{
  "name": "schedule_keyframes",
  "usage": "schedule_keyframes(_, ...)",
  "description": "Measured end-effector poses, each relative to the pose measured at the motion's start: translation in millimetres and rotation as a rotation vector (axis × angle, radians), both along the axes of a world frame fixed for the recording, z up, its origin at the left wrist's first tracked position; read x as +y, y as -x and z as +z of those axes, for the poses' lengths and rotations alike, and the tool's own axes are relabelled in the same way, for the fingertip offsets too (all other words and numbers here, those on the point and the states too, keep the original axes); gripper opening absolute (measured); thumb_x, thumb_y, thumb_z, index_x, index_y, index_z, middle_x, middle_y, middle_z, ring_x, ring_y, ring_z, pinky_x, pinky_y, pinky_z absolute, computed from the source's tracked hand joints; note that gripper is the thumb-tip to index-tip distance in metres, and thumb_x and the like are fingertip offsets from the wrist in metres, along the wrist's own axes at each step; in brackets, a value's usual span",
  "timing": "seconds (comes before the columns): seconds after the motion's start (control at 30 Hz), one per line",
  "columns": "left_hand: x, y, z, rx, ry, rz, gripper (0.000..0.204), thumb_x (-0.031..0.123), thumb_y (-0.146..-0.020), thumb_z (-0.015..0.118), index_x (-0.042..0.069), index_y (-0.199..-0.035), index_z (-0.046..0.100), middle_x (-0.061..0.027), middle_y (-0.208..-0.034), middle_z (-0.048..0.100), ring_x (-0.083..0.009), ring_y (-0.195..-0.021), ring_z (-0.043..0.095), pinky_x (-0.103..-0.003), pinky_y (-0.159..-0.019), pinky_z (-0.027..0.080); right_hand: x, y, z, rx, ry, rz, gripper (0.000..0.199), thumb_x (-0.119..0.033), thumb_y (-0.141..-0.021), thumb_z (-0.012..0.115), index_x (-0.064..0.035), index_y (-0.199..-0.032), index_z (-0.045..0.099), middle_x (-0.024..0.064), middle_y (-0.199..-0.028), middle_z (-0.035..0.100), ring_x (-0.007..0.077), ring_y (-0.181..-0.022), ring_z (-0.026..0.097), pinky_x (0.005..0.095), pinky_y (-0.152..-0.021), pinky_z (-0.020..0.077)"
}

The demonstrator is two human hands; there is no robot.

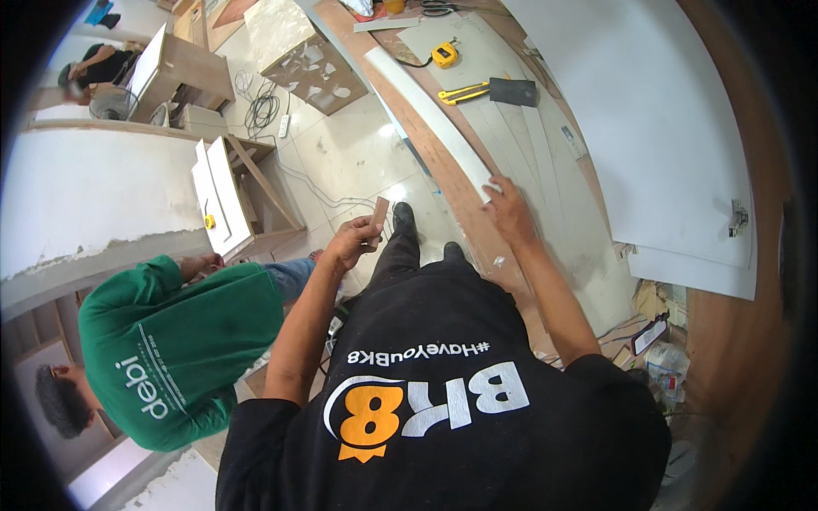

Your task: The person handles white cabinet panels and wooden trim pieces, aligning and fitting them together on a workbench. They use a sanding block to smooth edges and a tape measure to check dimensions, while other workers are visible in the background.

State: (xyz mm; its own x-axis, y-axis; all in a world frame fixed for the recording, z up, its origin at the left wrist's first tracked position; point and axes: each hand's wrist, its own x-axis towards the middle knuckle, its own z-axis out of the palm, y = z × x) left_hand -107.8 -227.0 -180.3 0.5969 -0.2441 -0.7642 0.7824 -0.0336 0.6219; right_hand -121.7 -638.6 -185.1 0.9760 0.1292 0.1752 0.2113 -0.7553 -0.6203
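1. Left hand (352, 243): closing thumb and fingers in a pinch on the lower end of a small brown piece (380, 211); hand and piece are hovering over the tiled floor, left of the bench.
2. Small brown piece: flat, narrow; its upper part is projecting clear of the fingertips, leaning slightly right.
3. Right hand (509, 213): bending its fingers over the near end of a long white strip (430, 111), touching it; whether they are pinching or only pressing, one cannot tell.
4. Long white strip: lying lengthwise along the left part of the workbench (467, 217), its near end meeting the right hand, its length running away beyond the fingers, its far end lying well apart from them.
5. Yellow cutter (464, 94): lying right of the strip, its one end meeting a dark grey block (513, 92).
6. Yellow tape measure (444, 54): resting beyond the cutter, near the strip's far half.
7. Co-worker in a green top (183, 349): bending forward at the left.
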Motion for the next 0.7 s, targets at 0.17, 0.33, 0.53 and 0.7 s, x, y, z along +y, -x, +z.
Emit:
schedule_keyframes(0.17,-4,10,4,0.020,-0.028,0.005,0.049,0.024,-0.096,0.083,0.003,-0.137,0.066,-0.0022,-0.105,0.068,-0.0167,-0.093,0.065,-0.034,-0.082,0.052,40,6,-21,-0.024,-0.067,0.031,0.037,-0.010,-0.084,0.088,-0.0026,-0.118,0.077,0.0128,-0.130,0.065,0.0327,-0.111,0.071,0.0403,-0.094,0.0609)
schedule_keyframes(0.33,-14,28,9,0.025,-0.078,-0.003,0.050,0.023,-0.097,0.081,0.000,-0.139,0.064,-0.0030,-0.106,0.067,-0.0170,-0.094,0.066,-0.035,-0.082,0.052,42,-19,-38,-0.063,-0.234,0.060,0.026,-0.011,-0.090,0.084,-0.0035,-0.114,0.077,0.0103,-0.135,0.066,0.0305,-0.109,0.074,0.0391,-0.090,0.0624)
schedule_keyframes(0.53,-31,58,5,0.062,-0.100,0.024,0.051,0.023,-0.096,0.082,-0.001,-0.138,0.065,-0.0046,-0.106,0.068,-0.0190,-0.096,0.066,-0.038,-0.085,0.052,34,-47,-41,0.507,-0.700,-0.188,0.044,0.000,-0.091,0.083,0.0033,-0.132,0.069,0.0118,-0.125,0.072,0.0149,-0.088,0.074,0.0293,-0.070,0.0618)
schedule_keyframes(0.7,-45,73,8,0.074,-0.126,0.051,0.056,0.023,-0.092,0.084,-0.004,-0.138,0.065,-0.0074,-0.106,0.070,-0.0190,-0.092,0.066,-0.039,-0.082,0.054,36,-51,-27,0.658,-0.796,-0.169,0.058,-0.002,-0.096,0.078,0.0005,-0.151,0.059,0.0107,-0.113,0.076,0.0124,-0.073,0.071,0.0275,-0.065,0.0595)
